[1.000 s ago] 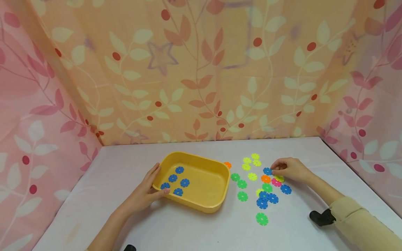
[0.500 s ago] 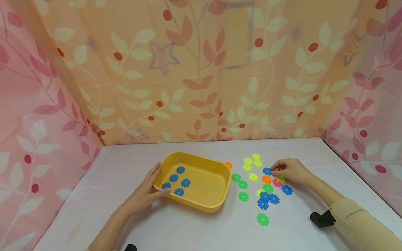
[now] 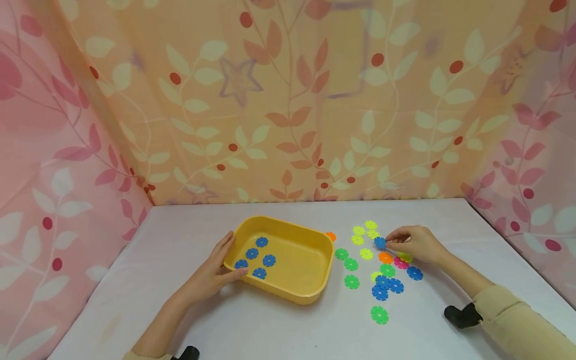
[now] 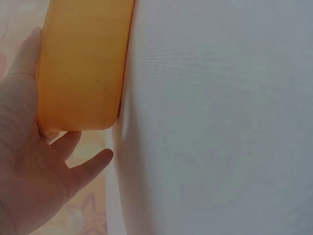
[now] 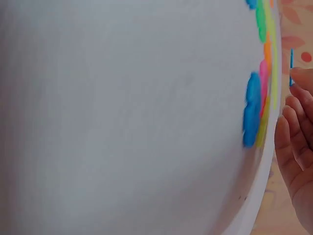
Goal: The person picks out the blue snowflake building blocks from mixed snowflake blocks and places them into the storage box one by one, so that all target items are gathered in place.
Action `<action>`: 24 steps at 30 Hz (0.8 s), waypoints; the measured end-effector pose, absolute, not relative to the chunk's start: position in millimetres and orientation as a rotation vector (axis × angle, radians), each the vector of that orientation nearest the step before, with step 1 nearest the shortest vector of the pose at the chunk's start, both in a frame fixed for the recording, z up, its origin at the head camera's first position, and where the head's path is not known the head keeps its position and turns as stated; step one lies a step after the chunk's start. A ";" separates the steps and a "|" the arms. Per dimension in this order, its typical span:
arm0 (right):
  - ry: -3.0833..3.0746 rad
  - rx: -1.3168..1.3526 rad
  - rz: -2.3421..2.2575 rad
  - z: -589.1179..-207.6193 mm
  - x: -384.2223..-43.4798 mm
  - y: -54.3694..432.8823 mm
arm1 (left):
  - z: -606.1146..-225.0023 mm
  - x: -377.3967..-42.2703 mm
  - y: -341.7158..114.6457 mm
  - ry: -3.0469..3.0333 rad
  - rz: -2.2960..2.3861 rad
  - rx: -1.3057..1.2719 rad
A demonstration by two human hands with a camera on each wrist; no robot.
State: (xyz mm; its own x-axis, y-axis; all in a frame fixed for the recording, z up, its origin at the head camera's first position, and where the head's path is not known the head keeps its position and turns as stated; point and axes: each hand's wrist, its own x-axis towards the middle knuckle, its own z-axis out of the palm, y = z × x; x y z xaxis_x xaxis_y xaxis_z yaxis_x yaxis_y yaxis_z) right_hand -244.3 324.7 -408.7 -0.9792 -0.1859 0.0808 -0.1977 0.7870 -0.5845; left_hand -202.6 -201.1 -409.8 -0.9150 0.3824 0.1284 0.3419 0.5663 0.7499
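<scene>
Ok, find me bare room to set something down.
Free: the table in front of the yellow tray, left of the nearest green disc; also the tray's right half, beside five blue discs. Crowded: right of the tray, where coloured discs cluster.

Place: a draped booth, enclosed on the three sides seen; whether it stands in a home, a studio or elsewhere cannot be told. Rear: one orange-beige hanging (image 3: 288, 115), printed with pale leaves, red dots and purple stars, meeting the far edge of the bench (image 3: 189, 235). Left: one pink hanging (image 3: 27, 165), leaf-printed, lightly creased. Right: one matching drape (image 3: 546, 165). Bench: white-topped, bearing a yellow plastic tub (image 3: 292, 294) and toy-like notched discs (image 3: 375, 316) in bright colours.
</scene>
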 end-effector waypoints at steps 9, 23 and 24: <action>-2.869 0.420 1.091 -399.2 -243.4 295.0 | -411.8 -204.3 -202.3 2.737 1.299 0.638; -2.767 0.608 1.227 -372.8 -244.8 226.6 | -412.2 -204.2 -203.0 2.753 1.281 0.639; -2.758 0.624 1.237 -370.4 -245.0 220.7 | -412.1 -204.5 -202.8 2.755 1.281 0.640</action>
State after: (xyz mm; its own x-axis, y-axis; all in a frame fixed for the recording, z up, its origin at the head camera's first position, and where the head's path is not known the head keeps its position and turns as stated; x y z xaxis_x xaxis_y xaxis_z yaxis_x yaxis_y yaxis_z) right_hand -245.0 220.7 -370.4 -0.9169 -0.3389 0.2109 -0.3829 0.5976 -0.7045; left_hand -204.5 -202.8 -412.1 -0.9144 0.3809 0.1374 0.3505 0.5747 0.7395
